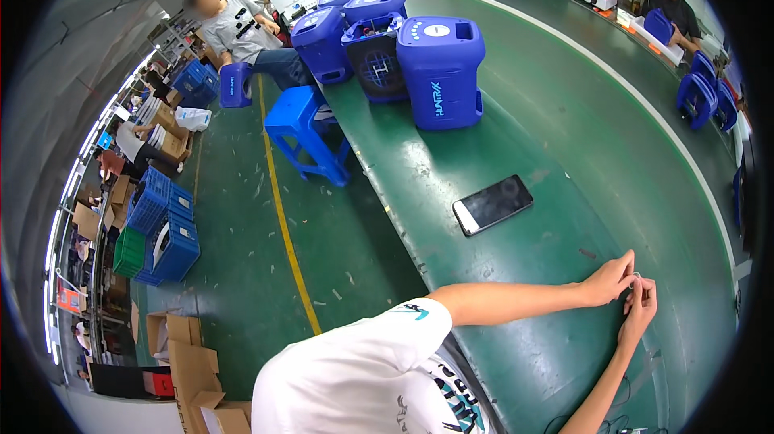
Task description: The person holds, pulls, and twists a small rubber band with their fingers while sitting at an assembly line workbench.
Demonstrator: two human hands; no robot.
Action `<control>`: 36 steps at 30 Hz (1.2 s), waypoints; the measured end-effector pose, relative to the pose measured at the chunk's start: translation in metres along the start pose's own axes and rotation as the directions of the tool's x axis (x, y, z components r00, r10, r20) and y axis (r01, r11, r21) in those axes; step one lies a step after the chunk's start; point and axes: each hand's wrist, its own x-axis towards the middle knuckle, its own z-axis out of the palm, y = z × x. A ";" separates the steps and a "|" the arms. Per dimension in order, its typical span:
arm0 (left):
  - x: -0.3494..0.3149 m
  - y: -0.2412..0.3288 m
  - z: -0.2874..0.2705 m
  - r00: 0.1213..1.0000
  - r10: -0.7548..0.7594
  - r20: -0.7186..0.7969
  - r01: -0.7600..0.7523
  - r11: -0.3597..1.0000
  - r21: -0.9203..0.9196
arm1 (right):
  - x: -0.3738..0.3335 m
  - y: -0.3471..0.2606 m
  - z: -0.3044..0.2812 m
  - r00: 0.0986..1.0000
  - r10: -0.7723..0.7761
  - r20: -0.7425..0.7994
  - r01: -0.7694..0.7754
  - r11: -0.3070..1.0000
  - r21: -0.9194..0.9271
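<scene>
Above the green bench top [556, 184], at the right, my two hands meet. The fingers of my left hand [609, 281] are pinched together, and those of my right hand [639, 309] close in against them. Between the fingertips shows a small, thin, pale loop [637, 275], too small for me to name. Both hands appear to grip it. A black smartphone [493, 204] lies face up on the bench, beyond my left forearm.
Several blue plastic housings [439, 71] stand at the bench's far end. A blue stool [302, 124] is beside the bench, near a seated person [246, 31]. Dark cables [617, 414] lie near my right forearm. Crates [173, 236] and cardboard boxes [193, 365] stand left.
</scene>
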 end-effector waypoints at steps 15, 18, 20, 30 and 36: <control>0.000 0.013 -0.005 0.985 -0.162 0.064 0.170 0.976 -0.138 | -0.005 -0.033 0.020 0.999 -0.010 -0.035 0.007 0.998 -0.065; 0.000 0.004 -0.006 0.989 -0.140 0.047 0.144 0.985 -0.098 | -0.007 -0.042 0.032 0.988 0.085 -0.132 -0.078 0.996 0.053; 0.001 0.005 -0.003 0.990 -0.132 0.057 0.137 0.985 -0.104 | -0.002 -0.022 0.014 0.989 0.081 -0.122 -0.074 0.996 0.055; 0.000 0.005 -0.002 0.993 -0.105 0.049 0.109 0.989 -0.097 | -0.002 -0.020 0.014 0.980 0.088 -0.177 -0.074 0.994 0.084; -0.002 0.009 -0.006 0.988 -0.142 0.063 0.148 0.983 -0.109 | -0.006 -0.026 0.018 0.990 0.050 -0.135 -0.047 0.999 0.021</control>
